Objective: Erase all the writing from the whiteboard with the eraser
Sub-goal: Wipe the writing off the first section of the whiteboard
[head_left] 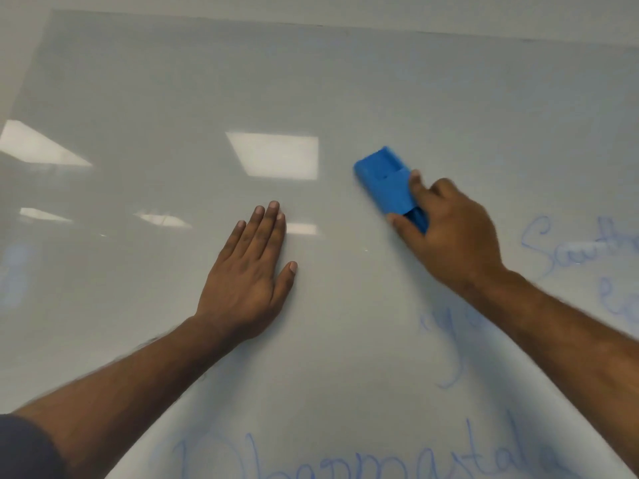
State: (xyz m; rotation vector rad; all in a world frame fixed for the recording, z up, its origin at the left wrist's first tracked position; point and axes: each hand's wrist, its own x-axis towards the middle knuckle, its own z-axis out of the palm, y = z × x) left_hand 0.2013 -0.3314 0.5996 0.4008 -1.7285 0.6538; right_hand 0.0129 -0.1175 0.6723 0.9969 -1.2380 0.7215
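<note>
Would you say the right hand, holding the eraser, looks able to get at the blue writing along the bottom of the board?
Probably yes: the right hand grips the eraser on the whiteboard, and nothing lies between it and the bottom writing.

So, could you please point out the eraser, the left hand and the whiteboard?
eraser (383, 181): head view, blue top face.
left hand (249, 271): head view, back of hand.
whiteboard (173, 81): head view, bare surface.
</note>
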